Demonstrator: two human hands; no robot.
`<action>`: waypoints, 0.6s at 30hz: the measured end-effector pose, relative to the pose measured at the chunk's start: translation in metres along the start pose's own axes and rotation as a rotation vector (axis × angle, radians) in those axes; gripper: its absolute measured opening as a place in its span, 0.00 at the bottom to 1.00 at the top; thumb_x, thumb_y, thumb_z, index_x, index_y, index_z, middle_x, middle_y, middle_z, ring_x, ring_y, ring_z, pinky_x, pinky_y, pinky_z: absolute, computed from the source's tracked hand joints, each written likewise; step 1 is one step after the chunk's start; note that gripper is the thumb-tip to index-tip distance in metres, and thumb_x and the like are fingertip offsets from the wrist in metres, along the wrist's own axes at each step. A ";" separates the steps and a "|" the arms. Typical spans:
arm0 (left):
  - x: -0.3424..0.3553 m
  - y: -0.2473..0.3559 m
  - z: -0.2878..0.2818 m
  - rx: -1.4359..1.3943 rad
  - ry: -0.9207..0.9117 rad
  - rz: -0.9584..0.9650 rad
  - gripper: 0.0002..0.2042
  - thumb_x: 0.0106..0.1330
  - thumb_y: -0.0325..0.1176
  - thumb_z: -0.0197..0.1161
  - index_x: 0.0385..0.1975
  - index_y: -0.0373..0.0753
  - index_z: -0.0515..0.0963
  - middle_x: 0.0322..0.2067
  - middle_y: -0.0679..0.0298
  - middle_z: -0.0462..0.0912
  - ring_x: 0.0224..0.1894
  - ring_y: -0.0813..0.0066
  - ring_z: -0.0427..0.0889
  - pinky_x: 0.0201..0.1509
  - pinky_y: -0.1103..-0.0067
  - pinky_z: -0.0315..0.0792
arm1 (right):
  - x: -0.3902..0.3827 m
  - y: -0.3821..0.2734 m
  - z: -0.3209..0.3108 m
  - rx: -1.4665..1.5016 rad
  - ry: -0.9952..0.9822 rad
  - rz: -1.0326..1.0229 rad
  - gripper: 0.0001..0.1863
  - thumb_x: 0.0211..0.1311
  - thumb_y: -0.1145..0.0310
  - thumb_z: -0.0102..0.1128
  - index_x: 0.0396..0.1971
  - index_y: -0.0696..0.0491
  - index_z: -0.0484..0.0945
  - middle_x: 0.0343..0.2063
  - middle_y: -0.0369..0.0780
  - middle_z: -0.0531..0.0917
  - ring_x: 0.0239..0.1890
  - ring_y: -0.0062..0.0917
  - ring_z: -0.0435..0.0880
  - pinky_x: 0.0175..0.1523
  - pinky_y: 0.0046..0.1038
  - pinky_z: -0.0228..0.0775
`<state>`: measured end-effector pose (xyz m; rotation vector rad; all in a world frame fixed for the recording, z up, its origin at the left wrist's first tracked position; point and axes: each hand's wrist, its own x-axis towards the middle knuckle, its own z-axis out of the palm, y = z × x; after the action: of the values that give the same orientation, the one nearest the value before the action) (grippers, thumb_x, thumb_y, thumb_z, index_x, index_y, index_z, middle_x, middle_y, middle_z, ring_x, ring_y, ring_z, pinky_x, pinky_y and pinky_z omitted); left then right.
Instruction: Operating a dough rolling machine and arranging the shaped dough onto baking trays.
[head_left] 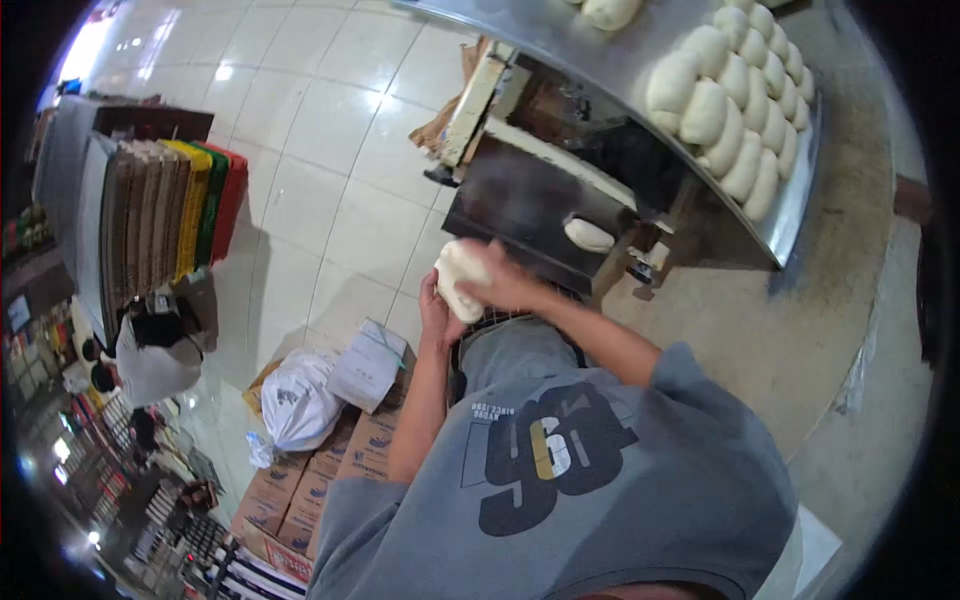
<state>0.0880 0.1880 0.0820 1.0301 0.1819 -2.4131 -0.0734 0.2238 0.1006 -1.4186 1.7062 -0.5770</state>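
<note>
A pale lump of dough (pixel 460 265) is between my two hands, in front of my lap. My left hand (pixel 437 312) cups it from below and the left side, fingers curled round it. From the right, my right hand (pixel 508 280) lies over the dough, its fingers pressed on it and slightly smeared by motion. Just beyond is a dark, flat machine surface (pixel 510 190), where another oval dough piece (pixel 588 235) rests near the right end. Several smooth dough pieces (pixel 740 120) sit packed in rows on a metal tray (pixel 640 60) at the upper right.
Stacked crates (pixel 190 205) in several colours stand at the left. Cardboard boxes (pixel 290 500) are beside my left arm, with a white bag (pixel 300 400) and a white packet (pixel 368 367) on them. Pale floor tiles (pixel 310 200) spread ahead. A person (pixel 155 360) is at far left.
</note>
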 end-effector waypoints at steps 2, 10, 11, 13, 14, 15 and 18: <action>0.009 -0.001 0.011 0.036 -0.121 -0.033 0.29 0.62 0.54 0.44 0.57 0.38 0.66 0.51 0.56 0.74 0.52 0.59 0.74 0.59 0.65 0.65 | -0.020 0.005 0.000 0.251 -0.084 0.104 0.37 0.63 0.54 0.53 0.66 0.52 0.50 0.48 0.38 0.74 0.44 0.29 0.78 0.48 0.29 0.70; 0.020 0.000 0.044 0.164 -0.105 -0.206 0.31 0.60 0.55 0.44 0.55 0.36 0.66 0.49 0.52 0.75 0.51 0.55 0.74 0.57 0.62 0.66 | -0.069 0.242 -0.062 -0.119 0.431 0.545 0.23 0.51 0.60 0.64 0.48 0.49 0.73 0.43 0.45 0.78 0.46 0.42 0.76 0.49 0.42 0.68; 0.016 0.006 0.040 0.185 -0.073 -0.190 0.31 0.60 0.55 0.44 0.55 0.36 0.66 0.49 0.51 0.74 0.51 0.54 0.74 0.57 0.62 0.66 | -0.061 0.235 -0.067 0.001 0.375 0.594 0.25 0.49 0.59 0.66 0.49 0.49 0.72 0.44 0.45 0.78 0.46 0.43 0.76 0.50 0.42 0.67; 0.010 0.009 0.038 0.210 -0.033 -0.188 0.32 0.60 0.56 0.43 0.56 0.36 0.66 0.49 0.51 0.74 0.51 0.53 0.74 0.57 0.62 0.66 | -0.063 0.224 -0.066 0.128 0.316 0.656 0.28 0.47 0.58 0.67 0.49 0.49 0.71 0.44 0.45 0.77 0.47 0.43 0.75 0.50 0.42 0.67; 0.013 0.010 0.041 0.212 -0.039 -0.188 0.32 0.60 0.56 0.43 0.56 0.35 0.66 0.49 0.50 0.74 0.50 0.53 0.74 0.57 0.62 0.66 | -0.063 0.221 -0.062 0.071 0.295 0.640 0.31 0.44 0.58 0.69 0.51 0.49 0.69 0.45 0.46 0.77 0.48 0.43 0.75 0.51 0.42 0.67; 0.015 0.011 0.043 0.214 -0.047 -0.188 0.32 0.59 0.56 0.43 0.56 0.35 0.66 0.49 0.50 0.74 0.50 0.53 0.74 0.57 0.61 0.66 | -0.062 0.218 -0.058 0.013 0.274 0.623 0.36 0.41 0.59 0.71 0.53 0.49 0.66 0.47 0.47 0.76 0.49 0.43 0.74 0.52 0.41 0.67; 0.016 0.011 0.048 0.250 -0.058 -0.190 0.33 0.59 0.56 0.43 0.56 0.35 0.65 0.49 0.50 0.74 0.50 0.52 0.74 0.57 0.61 0.67 | -0.063 0.180 -0.028 -0.246 0.414 0.651 0.45 0.34 0.59 0.74 0.57 0.47 0.60 0.48 0.49 0.75 0.49 0.44 0.75 0.51 0.39 0.68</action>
<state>0.0535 0.1576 0.1056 1.0913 -0.0464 -2.6862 -0.1983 0.3263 -0.0051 -0.8354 2.4880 -0.3077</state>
